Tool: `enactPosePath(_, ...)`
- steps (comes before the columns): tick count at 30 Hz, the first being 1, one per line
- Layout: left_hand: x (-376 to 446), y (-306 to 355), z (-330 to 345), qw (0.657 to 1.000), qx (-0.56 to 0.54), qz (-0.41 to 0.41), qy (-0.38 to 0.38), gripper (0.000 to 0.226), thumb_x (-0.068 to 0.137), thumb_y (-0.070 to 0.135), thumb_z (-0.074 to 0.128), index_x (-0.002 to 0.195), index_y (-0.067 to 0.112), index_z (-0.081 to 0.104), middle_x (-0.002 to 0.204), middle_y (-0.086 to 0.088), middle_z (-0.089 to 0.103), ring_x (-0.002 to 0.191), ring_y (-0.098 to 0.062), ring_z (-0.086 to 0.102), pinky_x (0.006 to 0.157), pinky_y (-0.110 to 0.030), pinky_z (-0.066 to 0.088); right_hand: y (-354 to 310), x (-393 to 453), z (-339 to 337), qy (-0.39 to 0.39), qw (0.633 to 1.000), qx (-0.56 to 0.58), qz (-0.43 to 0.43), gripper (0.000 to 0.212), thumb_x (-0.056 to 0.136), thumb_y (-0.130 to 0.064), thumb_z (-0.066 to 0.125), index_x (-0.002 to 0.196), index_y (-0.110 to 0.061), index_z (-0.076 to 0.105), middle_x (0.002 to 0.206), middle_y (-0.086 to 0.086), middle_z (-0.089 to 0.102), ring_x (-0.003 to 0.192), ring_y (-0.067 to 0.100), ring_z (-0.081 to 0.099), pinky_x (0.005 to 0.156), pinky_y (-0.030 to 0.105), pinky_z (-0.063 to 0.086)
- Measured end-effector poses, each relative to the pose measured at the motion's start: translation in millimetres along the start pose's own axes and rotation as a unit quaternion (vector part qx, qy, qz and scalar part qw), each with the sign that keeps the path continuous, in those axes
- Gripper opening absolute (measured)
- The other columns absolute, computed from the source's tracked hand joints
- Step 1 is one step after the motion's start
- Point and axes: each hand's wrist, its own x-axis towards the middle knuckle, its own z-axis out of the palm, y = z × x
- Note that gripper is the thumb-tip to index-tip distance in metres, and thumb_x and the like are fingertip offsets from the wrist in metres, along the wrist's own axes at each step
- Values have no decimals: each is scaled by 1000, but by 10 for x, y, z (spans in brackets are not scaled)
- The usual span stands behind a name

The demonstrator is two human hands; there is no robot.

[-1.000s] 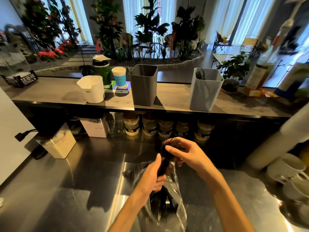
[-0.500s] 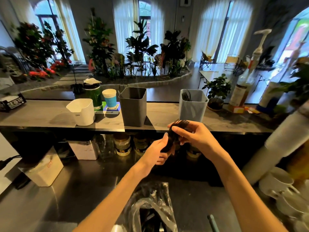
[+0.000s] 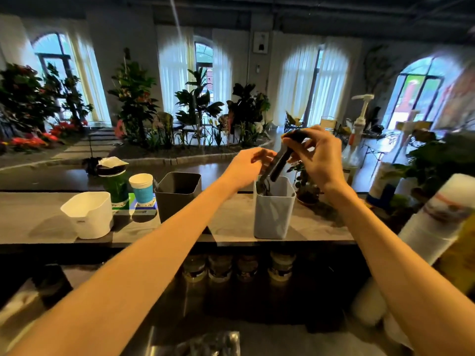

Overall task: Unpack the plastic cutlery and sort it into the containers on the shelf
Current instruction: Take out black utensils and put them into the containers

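Note:
My right hand (image 3: 317, 155) pinches the top of a bundle of black plastic cutlery (image 3: 281, 160), held tilted over the light grey container (image 3: 273, 214) on the shelf. The bundle's lower end dips into that container, where more black cutlery shows. My left hand (image 3: 248, 163) is beside the bundle at the container's rim, fingers curled near the handles; whether it grips them is unclear. A dark grey container (image 3: 177, 196) stands to the left, nothing visible inside it. The clear plastic bag (image 3: 210, 344) lies on the steel counter at the bottom edge.
On the shelf (image 3: 38, 224), at its left, stand a white tub (image 3: 88, 214), a green can (image 3: 115, 183) and a blue cup (image 3: 142, 187). A potted plant (image 3: 305, 186) and pump bottles (image 3: 357, 140) are at the right. Jars (image 3: 246, 267) sit under the shelf.
Both hands rose from the counter with the black cutlery bundle and moved forward and right, up to the light grey container. The view tilted upward, leaving the bag at the bottom edge.

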Motion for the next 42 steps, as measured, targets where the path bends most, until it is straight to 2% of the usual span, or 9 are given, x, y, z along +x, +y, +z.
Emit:
enactPosePath(6,365,-230,207,997,43,-69,3,42,96,-7,38,127,4,63,118,-17,69,111,-30,65,99,-47,54,463,48,278,-92,989,-84,80,24,86,-12,80,109,-6,76,100,17,71,82,30,72,72,45,64)
enactPosePath(11,345,-360,260,990,114,-80,-17,40,99,1,42,132,10,61,131,-11,62,116,-27,59,97,-39,52,507,-49,192,-243,947,-153,142,51,76,-15,89,122,-7,68,113,9,70,83,19,69,68,29,62)
enactPosePath(15,124,-363,169,989,141,-53,0,25,101,11,48,119,15,65,114,-11,67,101,-28,65,88,-45,57,391,-256,80,-199,959,-176,104,38,81,-26,86,114,-14,72,106,3,74,84,14,66,84,32,58)
enactPosePath(22,-1078,-506,147,995,74,-64,-34,15,102,16,55,107,7,66,92,-8,74,72,-12,67,70,-28,58,-59,-1483,273,-225,963,-20,149,10,90,-22,76,99,-18,76,84,-8,76,72,5,72,68,21,58)
enactPosePath(27,-2304,-1111,234,975,112,-160,-106,21,102,21,57,93,5,68,74,-9,74,63,-15,69,62,-25,57,-153,-2728,587,-397,865,88,293,9,94,-22,72,94,-13,76,79,4,78,73,18,76,70,31,64)
enactPosePath(31,-3124,-1449,367,930,-9,-294,-219,30,107,18,46,96,-3,64,83,-20,73,74,-24,70,74,-33,57,-179,-3549,734,-609,730,81,301,16,96,-29,68,91,-18,77,79,-1,76,71,3,70,70,26,57)
enactPosePath(34,-3540,-1916,592,910,90,-324,-244,24,105,21,43,95,21,66,91,-12,71,86,-26,69,86,-45,58,-222,-4048,918,-665,672,36,324,21,96,-19,63,114,-12,72,88,-4,72,78,-3,66,81,22,57)
enactPosePath(37,-3731,-2261,735,878,307,-308,-199,28,100,20,46,121,30,61,122,-1,67,113,-25,63,97,-41,50,-124,-4432,1123,-611,723,-74,315,54,95,-23,64,144,-15,44,135,7,59,124,20,58,104,32,47)
enactPosePath(42,-3743,-2361,749,900,351,-248,-72,59,93,15,59,147,28,39,146,4,50,132,-20,51,107,-32,42,0,-4534,1273,-467,811,-91,340,55,90,-17,71,136,-14,42,139,6,52,129,22,53,105,31,46)
